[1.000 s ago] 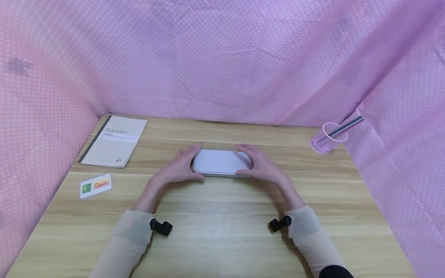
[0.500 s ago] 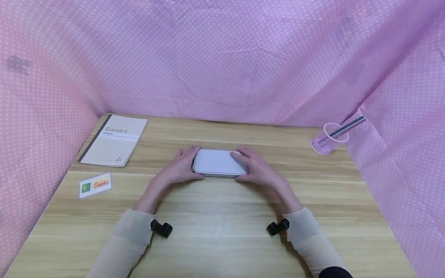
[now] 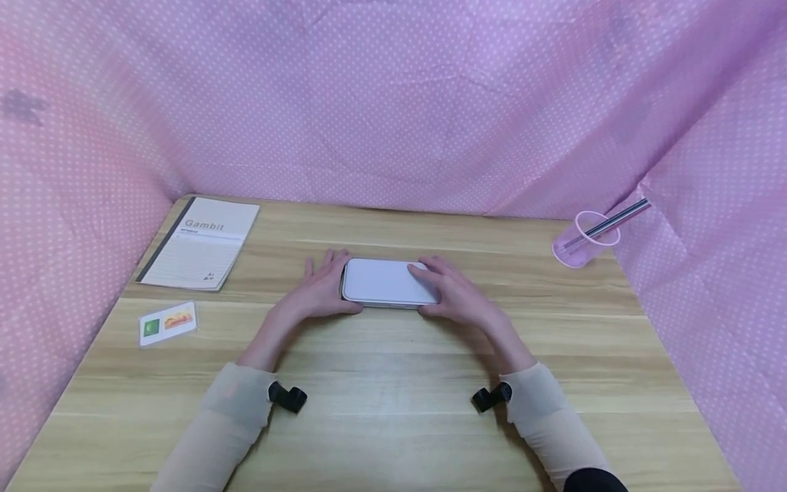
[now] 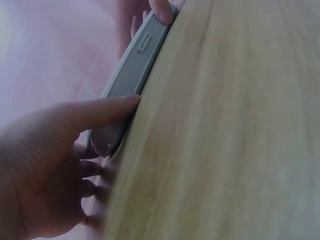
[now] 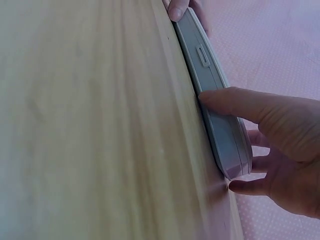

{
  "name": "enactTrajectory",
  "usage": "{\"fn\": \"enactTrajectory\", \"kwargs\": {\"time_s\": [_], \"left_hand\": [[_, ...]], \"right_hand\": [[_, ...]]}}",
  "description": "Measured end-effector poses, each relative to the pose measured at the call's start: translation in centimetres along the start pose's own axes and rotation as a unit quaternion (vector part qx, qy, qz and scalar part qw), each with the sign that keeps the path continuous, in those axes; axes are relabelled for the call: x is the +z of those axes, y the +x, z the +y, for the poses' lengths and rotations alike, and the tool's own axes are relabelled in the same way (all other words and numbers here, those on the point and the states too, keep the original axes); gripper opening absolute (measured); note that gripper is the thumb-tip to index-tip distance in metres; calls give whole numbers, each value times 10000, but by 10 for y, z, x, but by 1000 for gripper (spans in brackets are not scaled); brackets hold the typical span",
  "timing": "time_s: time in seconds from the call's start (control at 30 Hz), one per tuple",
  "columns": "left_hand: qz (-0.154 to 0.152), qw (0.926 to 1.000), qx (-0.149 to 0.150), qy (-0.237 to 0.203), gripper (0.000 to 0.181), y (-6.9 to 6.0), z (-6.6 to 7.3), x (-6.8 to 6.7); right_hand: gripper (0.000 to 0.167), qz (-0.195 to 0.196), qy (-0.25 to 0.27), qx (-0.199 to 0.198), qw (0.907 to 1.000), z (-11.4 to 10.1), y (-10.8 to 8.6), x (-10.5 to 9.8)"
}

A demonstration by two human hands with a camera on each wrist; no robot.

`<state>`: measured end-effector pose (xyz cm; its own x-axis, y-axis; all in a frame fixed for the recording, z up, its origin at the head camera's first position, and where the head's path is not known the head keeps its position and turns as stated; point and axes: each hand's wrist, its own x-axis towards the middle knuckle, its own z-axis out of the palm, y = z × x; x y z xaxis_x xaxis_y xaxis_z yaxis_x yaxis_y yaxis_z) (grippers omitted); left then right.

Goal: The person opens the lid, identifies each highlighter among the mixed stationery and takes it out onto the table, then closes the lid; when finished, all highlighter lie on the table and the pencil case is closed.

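Observation:
A flat rectangular case (image 3: 389,281) with a white lid lies on the table, long side toward me. Its grey front side carries a small latch-like tab, plain in the left wrist view. My left hand (image 3: 318,292) grips the case's left end, thumb on the front side (image 4: 125,65) and fingers round the end and back. At the right end my right hand (image 3: 458,292) holds it, thumb against the front side (image 5: 210,75) in the right wrist view and one finger on top of the lid. The far edge is partly hidden by the fingers.
A notebook (image 3: 199,246) marked "Gambit" lies at the back left of the wooden table (image 3: 381,383). Nearer me is a small card (image 3: 167,324) with green and orange pictures. A pink cup (image 3: 574,247) holding dark sticks leans at the back right, near the pink dotted cloth (image 3: 393,102).
My right hand has shifted slightly left on the case, its thumb now at the front and a finger on the lid. My left hand stays at the left end. The case looks unmoved.

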<state>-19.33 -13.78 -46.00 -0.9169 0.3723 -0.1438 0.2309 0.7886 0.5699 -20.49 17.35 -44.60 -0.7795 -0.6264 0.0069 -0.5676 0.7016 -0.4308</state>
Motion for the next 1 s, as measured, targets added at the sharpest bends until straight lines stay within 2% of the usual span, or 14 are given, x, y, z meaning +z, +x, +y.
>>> {"fn": "enactTrajectory", "kwargs": {"time_s": [0.33,0.47,0.6,0.77,1.0], "left_hand": [[-100,9992,48,-388,106,6,-6,5],[-90,9990,6,-448,106,9,-11,7],[-77,9989,8,-470,106,8,-9,4],[-115,9991,-21,-411,105,6,-6,1],[-101,9992,-13,-387,106,6,-6,1]], "right_hand": [[87,5,-99,113,9999,-5,1,-2],[85,-29,-354,23,9994,-5,5,-5],[85,-86,-724,-168,9972,-5,7,-8],[85,-228,-1263,-385,9910,-5,8,-11],[83,-325,-2007,-777,9760,-6,8,-11]]}}
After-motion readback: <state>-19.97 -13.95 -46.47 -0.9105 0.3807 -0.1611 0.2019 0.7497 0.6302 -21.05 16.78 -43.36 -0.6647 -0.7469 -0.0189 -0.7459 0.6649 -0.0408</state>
